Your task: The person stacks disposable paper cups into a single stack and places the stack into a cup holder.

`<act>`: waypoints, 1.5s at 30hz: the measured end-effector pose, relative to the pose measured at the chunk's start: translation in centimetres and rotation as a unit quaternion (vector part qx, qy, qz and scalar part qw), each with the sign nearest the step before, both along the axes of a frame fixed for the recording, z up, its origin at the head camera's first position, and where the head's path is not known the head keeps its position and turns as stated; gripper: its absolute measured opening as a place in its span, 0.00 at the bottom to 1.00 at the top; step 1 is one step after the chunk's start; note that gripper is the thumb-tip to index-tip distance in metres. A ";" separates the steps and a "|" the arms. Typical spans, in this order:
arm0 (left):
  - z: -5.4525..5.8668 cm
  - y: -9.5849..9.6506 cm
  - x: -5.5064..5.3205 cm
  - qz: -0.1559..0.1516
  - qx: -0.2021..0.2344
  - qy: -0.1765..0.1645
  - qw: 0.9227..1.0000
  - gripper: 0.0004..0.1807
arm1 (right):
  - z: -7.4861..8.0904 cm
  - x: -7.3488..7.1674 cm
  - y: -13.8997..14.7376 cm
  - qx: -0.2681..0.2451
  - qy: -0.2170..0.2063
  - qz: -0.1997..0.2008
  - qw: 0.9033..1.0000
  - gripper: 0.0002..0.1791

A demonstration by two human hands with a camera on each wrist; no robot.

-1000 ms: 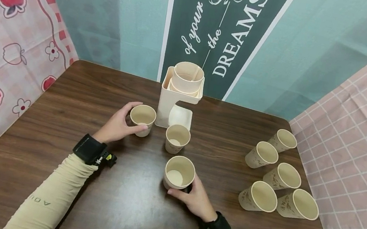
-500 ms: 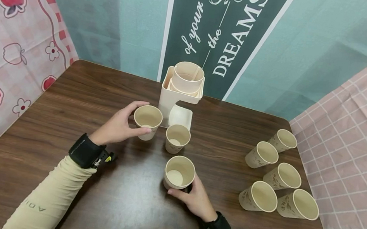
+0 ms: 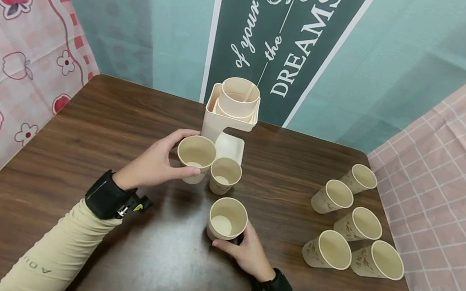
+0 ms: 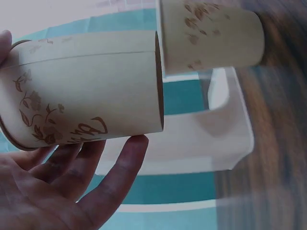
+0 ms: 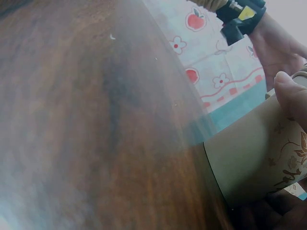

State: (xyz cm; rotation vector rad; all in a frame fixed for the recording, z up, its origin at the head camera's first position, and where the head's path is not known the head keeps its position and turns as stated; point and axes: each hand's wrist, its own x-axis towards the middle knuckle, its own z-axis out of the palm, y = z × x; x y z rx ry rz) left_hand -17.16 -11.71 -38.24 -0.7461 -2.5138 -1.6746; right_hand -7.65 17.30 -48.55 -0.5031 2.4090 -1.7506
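Observation:
My left hand (image 3: 154, 162) holds a beige paper cup (image 3: 196, 157) between thumb and fingers, raised off the table. In the left wrist view, brown floral print marks this cup (image 4: 81, 93), and its base sits higher than that of the standing paper cup (image 4: 213, 38) beyond it. That second cup (image 3: 225, 176) stands upright just right of my left hand's cup in the head view. Nearer to me, my right hand (image 3: 247, 252) grips another paper cup (image 3: 228, 219) low on its side; the right wrist view shows its printed wall (image 5: 259, 153), with the base at the table.
A cream dispenser-like stand (image 3: 213, 125) with a round container (image 3: 238, 97) on top is at the back centre. Several upright paper cups (image 3: 327, 249) are grouped on the right of the brown wooden table (image 3: 118, 258). Curtains (image 3: 165, 21) surround the table's back and sides.
My left hand has carried its cup rightward and up, towards the standing cup in the middle. My right hand and its cup have stayed in place.

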 end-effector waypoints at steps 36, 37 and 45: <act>4.5 5.1 4.1 -0.131 0.045 -0.028 0.990 0.43 | -0.1 -0.1 0.1 -0.010 -0.006 0.016 1.000 0.44; 4.5 5.2 4.1 -0.136 0.047 -0.032 0.989 0.43 | -0.1 -0.1 0.1 -0.011 -0.007 0.018 1.000 0.44; 4.0 6.1 4.4 -0.150 0.031 -0.023 0.988 0.42 | 0.1 0.0 0.1 -0.009 -0.010 0.022 1.000 0.43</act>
